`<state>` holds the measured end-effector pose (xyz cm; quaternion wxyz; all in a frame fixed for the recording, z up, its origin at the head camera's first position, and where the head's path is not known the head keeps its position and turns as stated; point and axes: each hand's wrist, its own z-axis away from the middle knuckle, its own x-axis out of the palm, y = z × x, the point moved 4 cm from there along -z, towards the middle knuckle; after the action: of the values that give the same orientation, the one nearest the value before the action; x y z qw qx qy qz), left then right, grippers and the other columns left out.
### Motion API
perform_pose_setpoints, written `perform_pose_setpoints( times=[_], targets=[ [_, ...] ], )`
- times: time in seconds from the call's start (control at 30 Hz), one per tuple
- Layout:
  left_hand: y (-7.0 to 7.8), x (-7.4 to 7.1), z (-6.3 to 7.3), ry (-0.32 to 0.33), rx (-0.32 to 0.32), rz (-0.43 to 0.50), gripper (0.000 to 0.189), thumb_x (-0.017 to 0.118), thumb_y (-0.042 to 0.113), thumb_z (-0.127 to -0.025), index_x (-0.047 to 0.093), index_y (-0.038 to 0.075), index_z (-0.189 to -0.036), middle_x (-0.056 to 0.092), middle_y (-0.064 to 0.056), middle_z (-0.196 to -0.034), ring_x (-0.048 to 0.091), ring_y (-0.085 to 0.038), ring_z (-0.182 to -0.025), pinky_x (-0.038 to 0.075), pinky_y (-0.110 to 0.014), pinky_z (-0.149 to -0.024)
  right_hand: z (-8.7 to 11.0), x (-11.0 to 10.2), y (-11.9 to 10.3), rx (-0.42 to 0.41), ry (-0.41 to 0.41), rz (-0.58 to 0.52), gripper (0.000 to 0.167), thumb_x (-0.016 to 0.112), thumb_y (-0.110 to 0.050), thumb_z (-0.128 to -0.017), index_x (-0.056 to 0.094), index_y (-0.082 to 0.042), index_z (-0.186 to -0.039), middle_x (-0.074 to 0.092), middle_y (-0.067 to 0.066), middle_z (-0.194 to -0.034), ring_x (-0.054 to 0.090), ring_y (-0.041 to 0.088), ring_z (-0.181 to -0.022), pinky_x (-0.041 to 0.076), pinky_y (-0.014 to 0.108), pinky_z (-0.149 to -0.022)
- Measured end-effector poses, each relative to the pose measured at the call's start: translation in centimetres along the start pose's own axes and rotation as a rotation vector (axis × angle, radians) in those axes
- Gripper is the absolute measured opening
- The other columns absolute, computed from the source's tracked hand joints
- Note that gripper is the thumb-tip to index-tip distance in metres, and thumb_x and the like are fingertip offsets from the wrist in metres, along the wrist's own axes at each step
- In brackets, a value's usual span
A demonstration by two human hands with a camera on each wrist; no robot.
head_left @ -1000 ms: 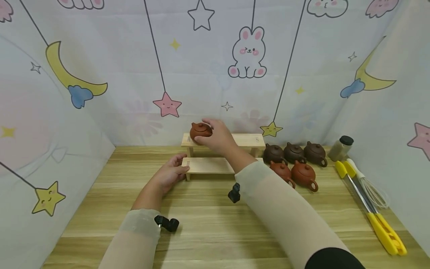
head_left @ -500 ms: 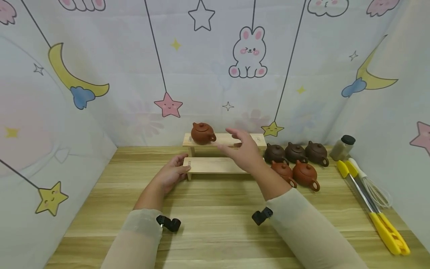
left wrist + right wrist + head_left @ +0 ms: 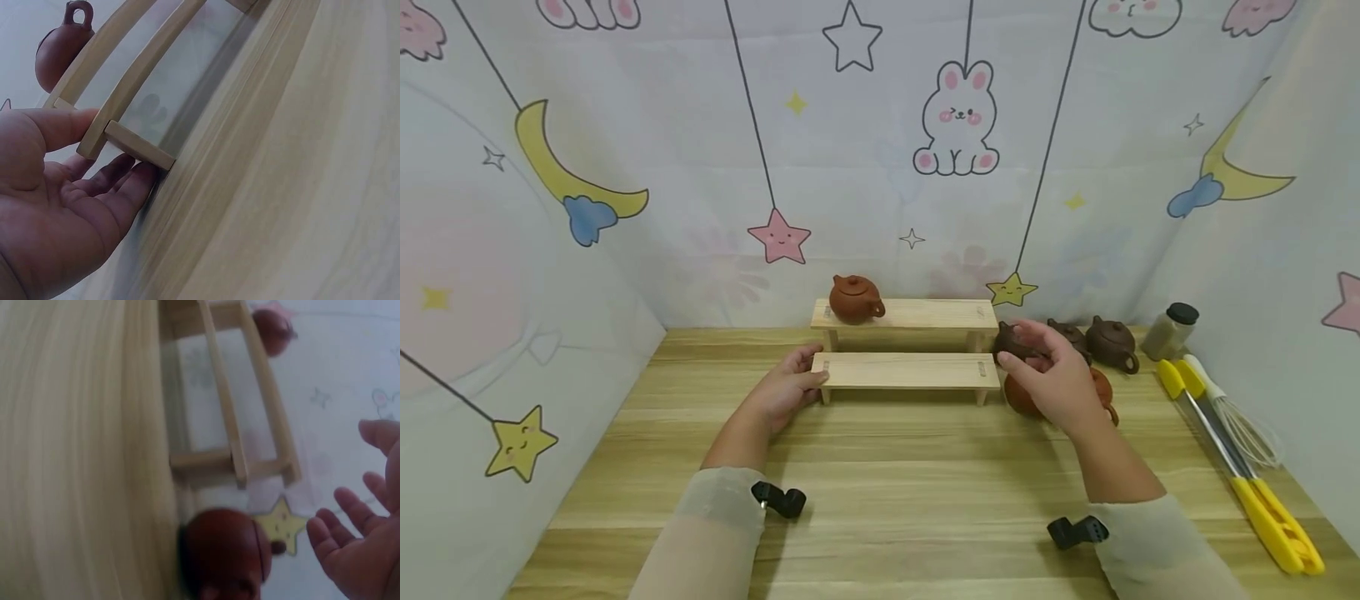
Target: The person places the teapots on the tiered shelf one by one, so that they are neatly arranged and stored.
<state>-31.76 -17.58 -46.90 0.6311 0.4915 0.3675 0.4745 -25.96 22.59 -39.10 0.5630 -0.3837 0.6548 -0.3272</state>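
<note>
My left hand (image 3: pixel 784 392) holds the left end of the front wooden stand (image 3: pixel 906 371), thumb on its top board and fingers by the leg, as the left wrist view shows. Behind it, a taller stand (image 3: pixel 932 313) carries one red-brown clay teapot (image 3: pixel 855 300) at its left end, handle to the right. On the right, my right hand (image 3: pixel 1056 387) hovers with spread fingers over two red-brown teapots, partly covering the left one (image 3: pixel 1018 398) and the right one (image 3: pixel 1103 390). In the right wrist view nothing lies between its fingers, and a red-brown teapot (image 3: pixel 225 553) sits below.
A row of dark brown teapots stands behind: a left one (image 3: pixel 1006 343) partly hidden by my fingers, a middle one (image 3: pixel 1072 336) and a right one (image 3: pixel 1111 342). Farther right are a black-lidded jar (image 3: pixel 1169 332), a whisk (image 3: pixel 1240 417) and yellow-handled tongs (image 3: pixel 1270 517). A printed curtain (image 3: pixel 865 167) hangs behind.
My right hand has let go of the teapot on the taller stand and moved right and toward me, over the other teapots. My left hand stays at the front stand.
</note>
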Motion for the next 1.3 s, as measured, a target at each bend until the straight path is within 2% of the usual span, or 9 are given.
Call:
perform_pose_setpoints(
  times=[0.23, 0.3, 0.37, 0.43, 0.5, 0.67, 0.77, 0.9, 1.3],
  targets=[
    [0.0, -0.2, 0.0, 0.004, -0.006, 0.009, 0.069, 0.052, 0.01, -0.112, 0.017, 0.013, -0.172, 0.018, -0.017, -0.178, 0.032, -0.034, -0.16, 0.029, -0.056, -0.13, 0.6, -3.8, 3.1, 0.027, 0.057, 0.106, 0.08, 0.071, -0.055, -0.1, 0.043, -0.018, -0.165, 0.05, 0.018, -0.163, 0.048, 0.041, -0.148, 0.045, 0.059, -0.117],
    [-0.1, -0.2, 0.0, -0.001, -0.002, 0.007, 0.07, 0.052, 0.01, -0.112, 0.017, 0.013, -0.172, 0.017, -0.017, -0.179, 0.031, -0.034, -0.16, 0.029, -0.056, -0.13, 0.6, -4.8, 4.0, 0.04, 0.075, 0.131, 0.08, 0.072, -0.054, -0.1, 0.043, -0.016, -0.164, 0.051, 0.019, -0.163, 0.048, 0.041, -0.149, 0.049, 0.047, -0.116],
    [-0.1, -0.2, -0.1, -0.002, -0.002, 0.008, 0.069, 0.052, 0.01, -0.112, 0.017, 0.012, -0.172, 0.017, -0.017, -0.179, 0.031, -0.034, -0.16, 0.029, -0.056, -0.13, 0.7, -5.6, 4.9, 0.063, 0.092, 0.147, 0.08, 0.072, -0.053, -0.1, 0.043, -0.013, -0.164, 0.051, 0.021, -0.162, 0.052, 0.042, -0.145, 0.054, 0.028, -0.105],
    [-0.1, -0.2, -0.2, -0.004, -0.001, 0.008, 0.07, 0.052, 0.01, -0.112, 0.016, 0.012, -0.172, 0.018, -0.017, -0.179, 0.032, -0.034, -0.159, 0.03, -0.055, -0.13, 0.7, -6.4, 5.6, 0.083, 0.112, 0.154, 0.079, 0.073, -0.052, -0.1, 0.045, -0.012, -0.163, 0.052, 0.022, -0.16, 0.056, 0.041, -0.137, 0.051, 0.014, -0.092],
    [-0.2, -0.2, -0.2, -0.003, -0.002, 0.006, 0.07, 0.052, 0.01, -0.112, 0.017, 0.012, -0.172, 0.019, -0.017, -0.178, 0.033, -0.034, -0.159, 0.031, -0.055, -0.129, 0.7, -7.0, 6.3, 0.101, 0.131, 0.161, 0.078, 0.074, -0.052, -0.099, 0.047, -0.013, -0.162, 0.054, 0.022, -0.159, 0.062, 0.034, -0.125, 0.047, 0.008, -0.08],
    [-0.1, -0.2, -0.2, 0.002, 0.001, 0.013, 0.069, 0.052, 0.009, -0.112, 0.017, 0.012, -0.172, 0.02, -0.017, -0.178, 0.034, -0.034, -0.158, 0.031, -0.055, -0.129, 0.5, -8.0, 7.7, 0.119, 0.137, 0.195, 0.079, 0.076, -0.052, -0.097, 0.049, -0.013, -0.16, 0.054, 0.023, -0.159, 0.061, 0.024, -0.109, 0.055, 0.022, -0.072],
    [-0.1, -0.2, -0.2, -0.001, 0.001, 0.016, 0.069, 0.052, 0.008, -0.112, 0.017, 0.011, -0.172, 0.02, -0.017, -0.178, 0.033, -0.034, -0.158, 0.03, -0.055, -0.13, 0.4, -8.2, 8.8, 0.137, 0.096, 0.224, 0.082, 0.076, -0.052, -0.098, 0.047, -0.01, -0.161, 0.051, 0.025, -0.16, 0.059, 0.04, -0.126, 0.059, 0.042, -0.091],
    [-0.2, -0.1, -0.3, -0.01, 0.0, 0.017, 0.07, 0.052, 0.01, -0.112, 0.016, 0.012, -0.172, 0.019, -0.017, -0.178, 0.031, -0.034, -0.16, 0.028, -0.056, -0.131, 0.3, -8.3, 10.1, 0.164, 0.011, 0.23, 0.087, 0.075, -0.053, -0.098, 0.041, -0.007, -0.164, 0.045, 0.03, -0.163, 0.042, 0.054, -0.148, 0.045, 0.07, -0.11],
    [0.0, 0.1, 0.0, 0.001, 0.001, 0.031, 0.069, 0.052, 0.007, -0.112, 0.017, 0.01, -0.171, 0.02, -0.018, -0.178, 0.036, -0.033, -0.156, 0.034, -0.051, -0.126, 0.0, -7.8, 11.7, 0.196, -0.107, 0.287, 0.089, 0.078, -0.052, -0.096, 0.041, -0.007, -0.163, 0.047, 0.035, -0.158, 0.052, 0.055, -0.137, 0.048, 0.067, -0.107]
  ],
)
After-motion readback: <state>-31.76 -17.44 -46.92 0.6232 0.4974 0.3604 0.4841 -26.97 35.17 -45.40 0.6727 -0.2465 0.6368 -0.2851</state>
